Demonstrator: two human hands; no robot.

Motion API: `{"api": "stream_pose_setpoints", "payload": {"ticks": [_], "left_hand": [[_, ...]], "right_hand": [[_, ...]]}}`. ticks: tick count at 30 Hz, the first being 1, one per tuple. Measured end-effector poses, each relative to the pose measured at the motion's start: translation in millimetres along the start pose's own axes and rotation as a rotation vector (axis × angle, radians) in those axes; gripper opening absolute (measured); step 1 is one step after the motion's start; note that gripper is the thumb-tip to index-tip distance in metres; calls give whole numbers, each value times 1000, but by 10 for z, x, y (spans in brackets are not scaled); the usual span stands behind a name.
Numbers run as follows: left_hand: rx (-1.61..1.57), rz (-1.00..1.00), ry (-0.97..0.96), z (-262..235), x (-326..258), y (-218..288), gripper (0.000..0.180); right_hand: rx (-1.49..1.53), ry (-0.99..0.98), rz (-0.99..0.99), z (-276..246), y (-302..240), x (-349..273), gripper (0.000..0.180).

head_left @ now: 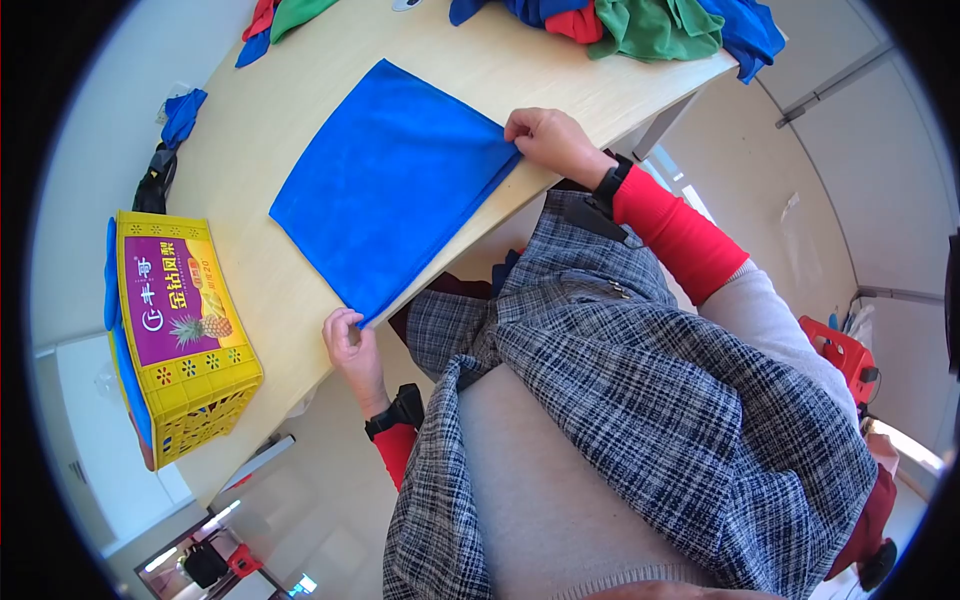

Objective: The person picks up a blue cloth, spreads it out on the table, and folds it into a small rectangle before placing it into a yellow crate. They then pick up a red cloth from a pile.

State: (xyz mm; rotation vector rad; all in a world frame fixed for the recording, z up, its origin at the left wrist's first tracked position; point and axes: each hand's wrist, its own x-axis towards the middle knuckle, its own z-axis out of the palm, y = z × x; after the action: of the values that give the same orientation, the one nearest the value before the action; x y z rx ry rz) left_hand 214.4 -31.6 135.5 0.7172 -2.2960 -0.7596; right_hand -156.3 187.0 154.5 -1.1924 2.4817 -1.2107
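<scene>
Lying flat on the pale wooden table (300, 300), the blue cloth (385, 185) fills the middle of the frame, folded into a rough square with one edge running along the table's near edge. The left hand (347, 340) pinches the cloth's lower corner at the table edge, fingers closed on the fabric. The right hand (545, 138) presses down on the cloth's right corner, fingers curled over the layered edges and holding them against the tabletop. Both wrists carry black bands above red sleeves.

At the left of the frame a yellow plastic crate (185, 370) stands on the table, well apart from the cloth, with a purple printed panel on its side and blue fabric hanging over its far rim. Near the upper left, a small blue rag (183, 115) and a black object (153, 185) sit by the table's edge. Along the top, a heap of blue, red and green cloths (650, 25) lies piled at the upper right, and a smaller bunch of red, green and blue cloths (275, 20) sits toward the upper left. The bare wood between the folded cloth and these piles holds nothing that blocks either hand. A plaid garment (640, 400) covers the lower right.
</scene>
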Motion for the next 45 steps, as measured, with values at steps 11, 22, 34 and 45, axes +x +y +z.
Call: {"api": "stream_pose_setpoints", "payload": {"ticks": [11,22,34,45], "left_hand": [[54,-5,19,-67,-56,66,22],[95,140,-223,-28,622,370,23],[340,231,-459,45,641,309,51],[374,549,-472,1255,2198,591,54]], "right_hand": [[-168,30,-175,-21,37,-100,14],[-348,103,-541,213,-584,-75,17],[-299,-574,-262,-43,-635,-162,40],[-473,-106,-481,439,-438,-318,53]]}}
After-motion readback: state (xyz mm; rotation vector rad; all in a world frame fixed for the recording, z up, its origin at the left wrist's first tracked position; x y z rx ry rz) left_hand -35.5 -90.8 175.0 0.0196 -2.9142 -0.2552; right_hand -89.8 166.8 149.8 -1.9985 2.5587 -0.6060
